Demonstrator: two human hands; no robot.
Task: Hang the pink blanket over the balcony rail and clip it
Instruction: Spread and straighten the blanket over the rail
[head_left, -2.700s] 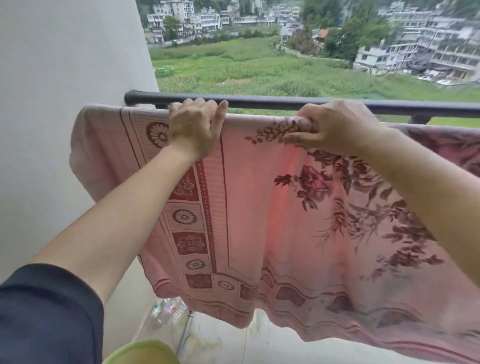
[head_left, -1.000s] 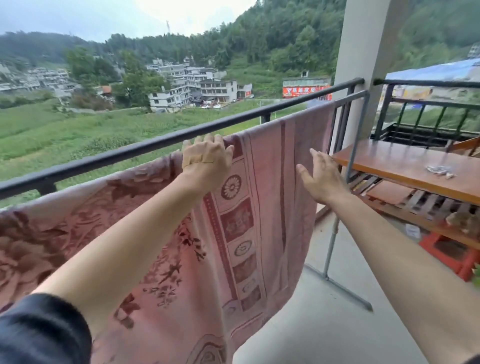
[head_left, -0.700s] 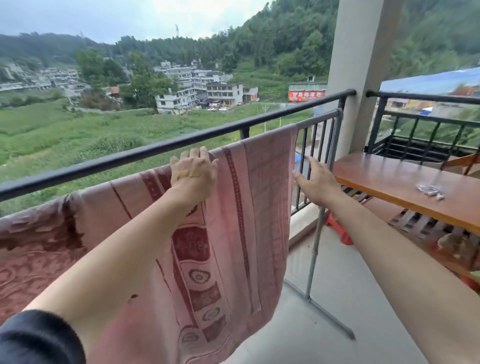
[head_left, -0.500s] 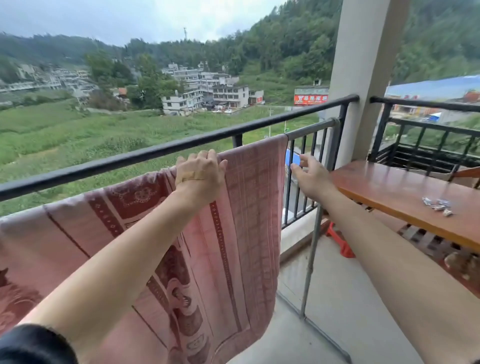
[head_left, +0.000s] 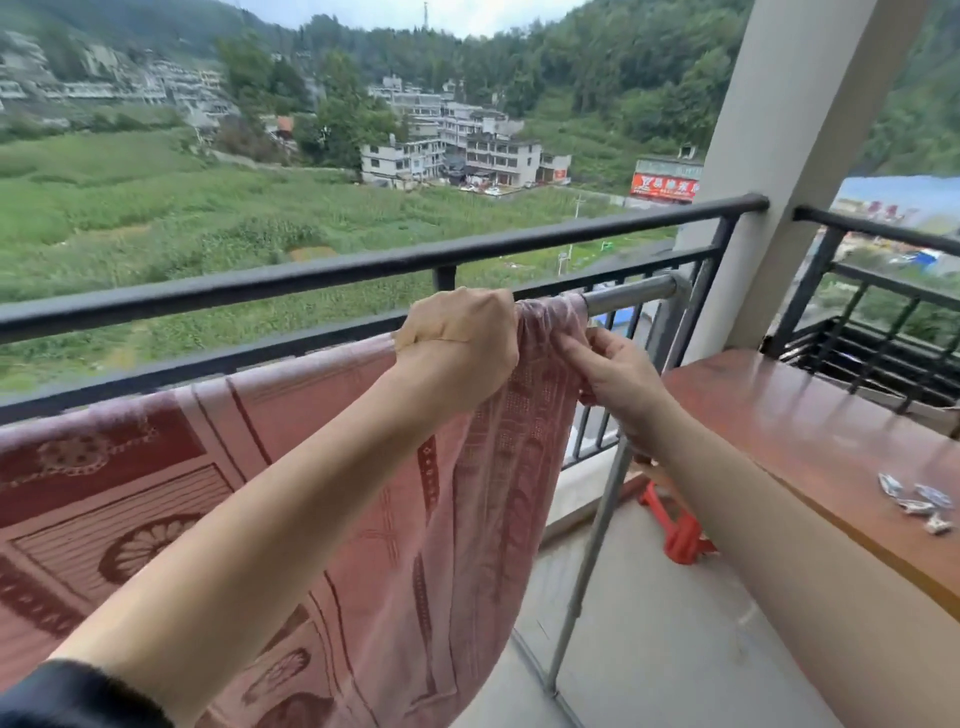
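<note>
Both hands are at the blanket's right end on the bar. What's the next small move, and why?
Probably free the right hand and fetch a clip from the wooden table; the left hand already pins the bunched pink blanket on the silver bar, and no clip shows there.

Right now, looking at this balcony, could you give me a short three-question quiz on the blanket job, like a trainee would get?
1. True or false: the pink blanket hangs on the black balcony railing.
2. Which hand grips the blanket's top edge in a fist on the bar: left hand or right hand?
3. Where do the small clips lie?

Key
1. False: it hangs on the grey metal bar just inside the railing.
2. Left hand.
3. On the wooden table, unused.
</note>
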